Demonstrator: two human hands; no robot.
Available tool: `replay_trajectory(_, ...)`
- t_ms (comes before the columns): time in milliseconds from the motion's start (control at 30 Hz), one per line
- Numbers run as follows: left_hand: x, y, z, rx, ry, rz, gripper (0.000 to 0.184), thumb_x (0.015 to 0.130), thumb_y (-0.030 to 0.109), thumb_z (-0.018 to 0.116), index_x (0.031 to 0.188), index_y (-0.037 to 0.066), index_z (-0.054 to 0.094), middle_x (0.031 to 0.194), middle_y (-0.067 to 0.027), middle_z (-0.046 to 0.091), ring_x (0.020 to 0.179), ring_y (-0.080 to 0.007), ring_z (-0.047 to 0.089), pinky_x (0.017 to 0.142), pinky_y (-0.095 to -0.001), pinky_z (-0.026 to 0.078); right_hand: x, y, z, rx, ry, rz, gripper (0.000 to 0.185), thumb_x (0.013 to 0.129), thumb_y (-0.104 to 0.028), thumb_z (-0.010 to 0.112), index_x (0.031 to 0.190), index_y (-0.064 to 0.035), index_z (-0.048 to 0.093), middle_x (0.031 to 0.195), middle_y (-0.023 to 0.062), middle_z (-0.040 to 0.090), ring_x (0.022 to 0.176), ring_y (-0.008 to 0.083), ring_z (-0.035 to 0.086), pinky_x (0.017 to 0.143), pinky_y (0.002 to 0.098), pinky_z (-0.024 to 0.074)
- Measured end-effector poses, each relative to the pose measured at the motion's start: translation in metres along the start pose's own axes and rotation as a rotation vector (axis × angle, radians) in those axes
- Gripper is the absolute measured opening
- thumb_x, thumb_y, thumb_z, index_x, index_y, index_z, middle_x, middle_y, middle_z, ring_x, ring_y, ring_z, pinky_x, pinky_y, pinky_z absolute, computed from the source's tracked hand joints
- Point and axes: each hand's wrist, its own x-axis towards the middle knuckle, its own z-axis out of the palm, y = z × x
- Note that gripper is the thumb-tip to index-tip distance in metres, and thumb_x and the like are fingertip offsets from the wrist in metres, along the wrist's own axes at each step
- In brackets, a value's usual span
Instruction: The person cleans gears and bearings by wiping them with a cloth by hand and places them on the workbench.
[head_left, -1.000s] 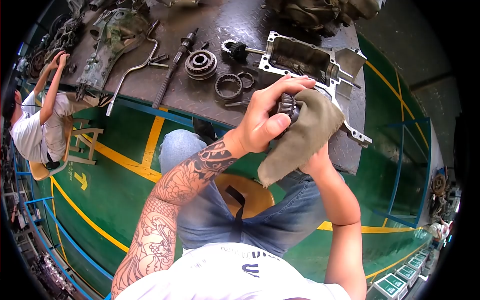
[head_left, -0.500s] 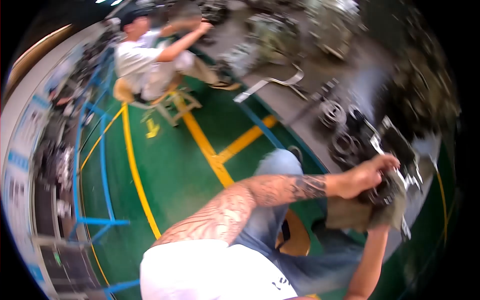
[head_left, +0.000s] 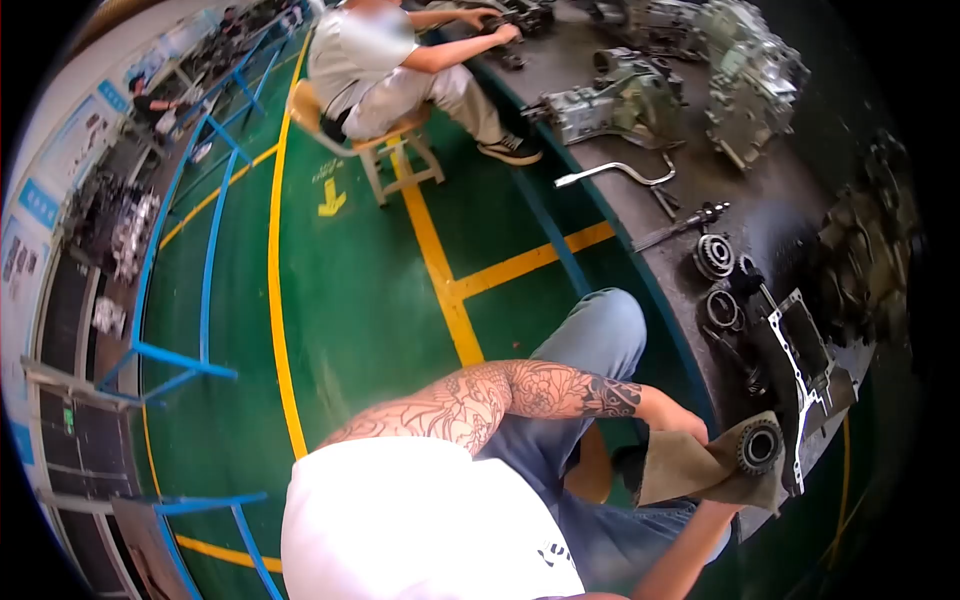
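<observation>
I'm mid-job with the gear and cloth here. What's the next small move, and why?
I'd probably use the left hand to lift the loose side of the cloth over the gear. The gear's ring face is uncovered, cloth spreads out beside it, and that hand is already at the cloth's edge. The right hand is at the lower edge, fingers hidden.

Saw a yellow arrow (head_left: 331, 198) painted on the green floor (head_left: 360, 300), pointing toward the bottom of the view. Found faint lettering (head_left: 328, 169) just above it, too small to read. Made out dark print (head_left: 553, 553) on the wearer's white shirt (head_left: 390, 515), not legible. Spotted blue signs (head_left: 40, 204) on the wall (head_left: 58, 125) at left, too blurred to read.
</observation>
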Motion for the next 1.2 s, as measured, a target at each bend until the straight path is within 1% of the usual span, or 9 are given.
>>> replay_trajectory(267,-0.035,0.059,0.085,-0.456,0.360,0.013,0.029,0.093,0.017,0.066,0.113,-0.003,0.067,0.098,-0.0002,0.068,0.092,-0.0067,0.057,0.079,-0.0251,0.048,-0.068,0.009,-0.055,-0.398,-0.357,-0.564,0.045,0.084,-0.020,0.069,0.124,-0.0012,0.060,0.119,0.0113,0.066,0.110,0.0242,0.063,0.095,0.0363,0.0520)
replay_trajectory(367,-0.049,0.072,0.114,-0.591,0.506,0.003,0.033,0.091,0.014,0.069,0.120,-0.002,0.065,0.107,-0.0020,0.067,0.098,-0.0099,0.058,0.089,-0.0263,0.048,-0.113,0.064,-0.077,0.549,-0.379,0.265,0.057,0.088,-0.036,0.065,0.134,-0.0057,0.053,0.133,0.0107,0.059,0.122,0.0268,0.056,0.107,0.0414,0.0436)
replay_trajectory(500,-0.066,0.057,0.142,-0.672,0.498,-0.031,0.037,0.096,0.019,0.063,0.130,0.004,0.058,0.123,-0.0033,0.063,0.108,-0.0120,0.058,0.093,-0.0277,0.048,-0.166,0.055,-0.065,1.229,-0.397,0.585,0.068,0.094,-0.057,0.044,0.142,-0.0086,0.046,0.142,0.0115,0.052,0.131,0.0301,0.050,0.110,0.0438,0.0400)
replay_trajectory(633,-0.072,0.039,0.163,-1.059,0.575,-0.204,0.039,0.103,0.032,0.050,0.135,0.009,0.053,0.128,-0.0017,0.060,0.112,-0.0170,0.059,0.097,-0.0318,0.049,-0.197,0.045,-0.060,1.180,-0.139,0.683,0.073,0.095,-0.064,0.031,0.146,-0.0133,0.042,0.145,0.0111,0.049,0.135,0.0325,0.045,0.112,0.0468,0.0379)
replay_trajectory(667,-0.074,0.030,0.165,-1.126,0.568,-0.225,0.041,0.104,0.035,0.047,0.136,0.010,0.052,0.130,-0.0015,0.059,0.113,-0.0181,0.059,0.098,-0.0329,0.049,-0.193,0.031,-0.056,1.057,0.135,0.872,0.071,0.095,-0.063,0.032,0.146,-0.0139,0.042,0.145,0.0117,0.049,0.134,0.0328,0.046,0.112,0.0474,0.0380)
replay_trajectory(767,-0.079,-0.010,0.169,-1.299,0.488,-0.234,0.053,0.103,0.054,0.041,0.140,0.018,0.048,0.138,-0.0038,0.054,0.121,-0.0171,0.056,0.101,-0.0327,0.047,-0.185,0.024,-0.050,1.015,0.166,0.826,0.068,0.097,-0.059,0.033,0.146,-0.0137,0.042,0.144,0.0117,0.049,0.134,0.0324,0.047,0.112,0.0464,0.0389)
replay_trajectory(900,-0.081,-0.028,0.170,-1.372,0.455,-0.226,0.053,0.103,0.045,0.047,0.149,0.023,0.035,0.151,-0.0042,0.040,0.132,-0.0173,0.046,0.109,-0.0328,0.040,-0.186,-0.009,-0.036,0.818,0.212,0.523,0.052,0.098,-0.044,0.038,0.131,-0.0072,0.053,0.128,0.0130,0.058,0.120,0.0290,0.057,0.102,0.0396,0.0475)
replay_trajectory(1067,-0.073,-0.013,0.192,-0.801,0.752,-0.067,0.059,0.099,0.034,0.061,0.149,0.024,0.031,0.153,-0.0037,0.032,0.137,-0.0195,0.038,0.111,-0.0333,0.036,-0.171,-0.092,-0.032,-0.112,0.066,0.022,0.045,0.099,-0.041,0.044,0.119,-0.0044,0.059,0.112,0.0099,0.061,0.103,0.0198,0.062,0.090,0.0306,0.0512)
replay_trajectory(1200,-0.056,0.087,0.176,-0.648,0.787,0.095,0.053,0.095,0.031,0.067,0.138,0.016,0.041,0.138,-0.0063,0.044,0.125,-0.0201,0.046,0.104,-0.0323,0.039,-0.125,-0.129,0.008,0.220,0.157,-0.672,0.036,0.095,-0.034,0.054,0.095,0.0006,0.062,0.092,0.0105,0.061,0.072,0.0186,0.063,0.066,0.0281,0.0533)
